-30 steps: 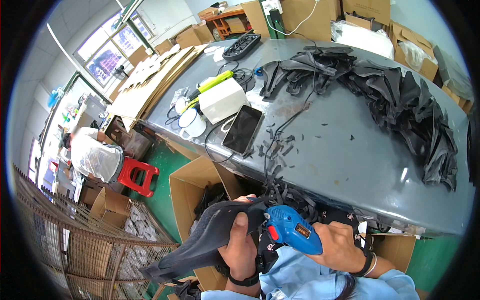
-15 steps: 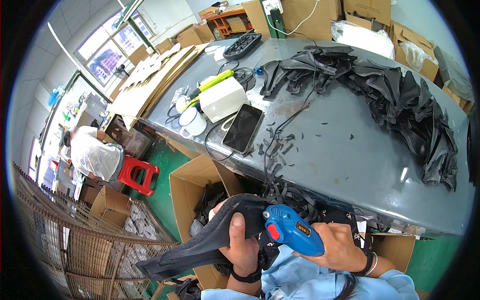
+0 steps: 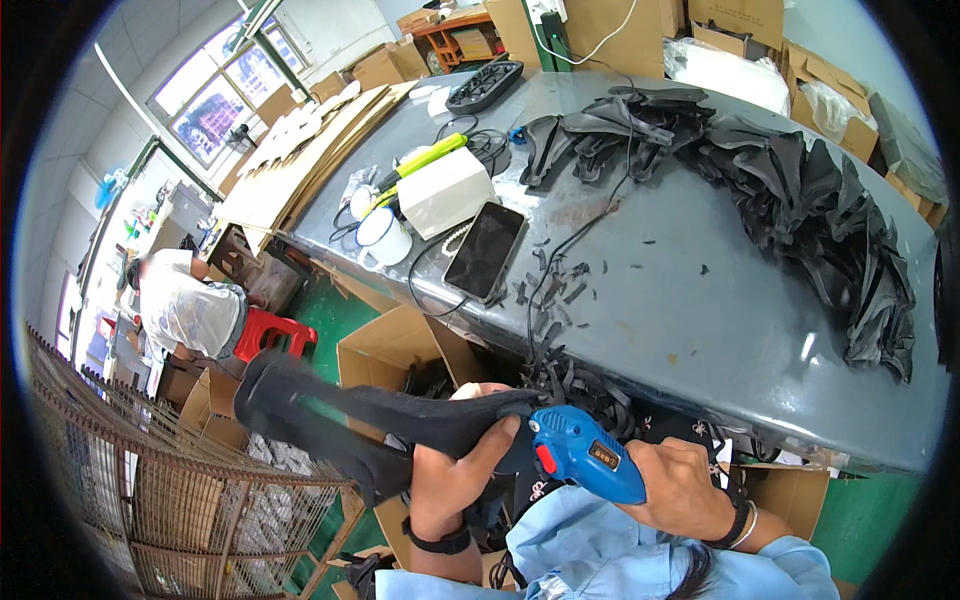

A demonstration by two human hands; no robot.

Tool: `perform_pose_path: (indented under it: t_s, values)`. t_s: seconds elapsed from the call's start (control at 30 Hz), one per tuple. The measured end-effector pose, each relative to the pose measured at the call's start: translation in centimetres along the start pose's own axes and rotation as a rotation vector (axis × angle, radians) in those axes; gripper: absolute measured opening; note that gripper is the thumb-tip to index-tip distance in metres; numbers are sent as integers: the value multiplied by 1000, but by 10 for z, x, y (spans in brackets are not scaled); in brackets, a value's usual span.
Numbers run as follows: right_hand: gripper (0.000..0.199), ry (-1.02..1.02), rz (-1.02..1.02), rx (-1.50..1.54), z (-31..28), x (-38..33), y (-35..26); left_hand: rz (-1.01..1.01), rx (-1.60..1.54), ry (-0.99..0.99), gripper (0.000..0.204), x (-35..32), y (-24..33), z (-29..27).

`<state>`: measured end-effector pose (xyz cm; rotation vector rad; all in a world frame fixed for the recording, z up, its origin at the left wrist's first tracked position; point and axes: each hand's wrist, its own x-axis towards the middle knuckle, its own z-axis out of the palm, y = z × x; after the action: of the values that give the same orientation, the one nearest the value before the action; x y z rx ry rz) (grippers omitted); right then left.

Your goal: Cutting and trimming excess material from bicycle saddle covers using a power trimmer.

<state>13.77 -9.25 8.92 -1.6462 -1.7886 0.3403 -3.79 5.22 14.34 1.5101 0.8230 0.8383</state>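
Observation:
My left hand (image 3: 452,485) is closed round a long, black, forked piece of molded foam-like material (image 3: 440,418). Its two arms stretch out to the left, a little blurred, and its narrow end lies at the tool's head. In my right hand (image 3: 682,488) is a blue handheld electric cutter (image 3: 588,455) with a red button. The cutter's head touches or nearly touches the edge of the black piece; its blade is hidden from sight. Beneath both hands, dark strips of offcut (image 3: 580,390) hang near the table's front edge.
On the grey table (image 3: 640,300) lie a heap of similar black pieces (image 3: 790,200), small scraps (image 3: 565,285), a phone (image 3: 485,252), a white mug (image 3: 383,238) and a white box (image 3: 447,190). A cardboard box (image 3: 400,345) stands below. A person sits at the left by a wire rack (image 3: 190,500).
My left hand has turned the black piece, swinging its far end up and left so its forked shape shows. The right hand and cutter have hardly moved.

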Motion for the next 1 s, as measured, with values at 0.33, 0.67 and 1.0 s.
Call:
perform_pose_path:
  t_s: [0.33, 0.67, 1.0]
  values:
    - [49, -39, -13, 163, -2, 5, -6, 149, 195, -229, 30, 12, -36, 4]
    - [51, -66, 25, 322, -10, 13, -19, 491, 168, -13, 16, 9, -83, 35]
    - [55, 167, 6, 70, -27, 22, -18, -212, -162, -433, 31, -14, -66, 21]
